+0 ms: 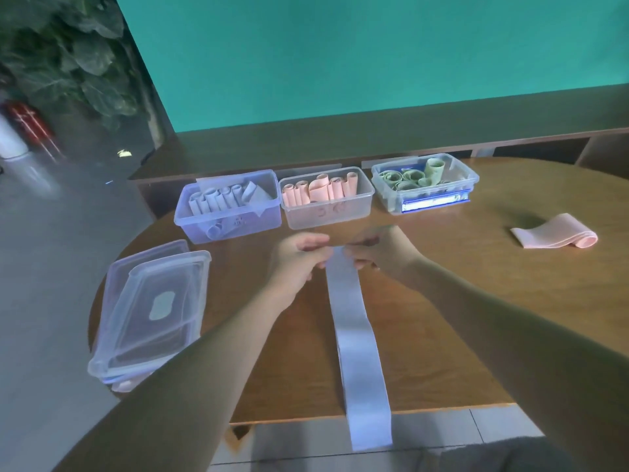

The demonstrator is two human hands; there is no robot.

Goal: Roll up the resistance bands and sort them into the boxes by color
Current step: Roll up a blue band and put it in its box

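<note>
Two bare forearms and hands, no sleeves in view

The left hand and right hand sit near the frame's middle, each on a long forearm running in from the lower corners. No rings, watch or bands show on wrists or fingers (the fingertips are blurred). At the lower right edge lies a patch of dark grey fabric, apparently clothing.

I see a round brown wooden tabletop carrying three clear plastic boxes in a row at its far edge. Stacked clear plastic lids lie at left, a loose pink band at right, and a long pale-blue band runs over the near edge.
</note>
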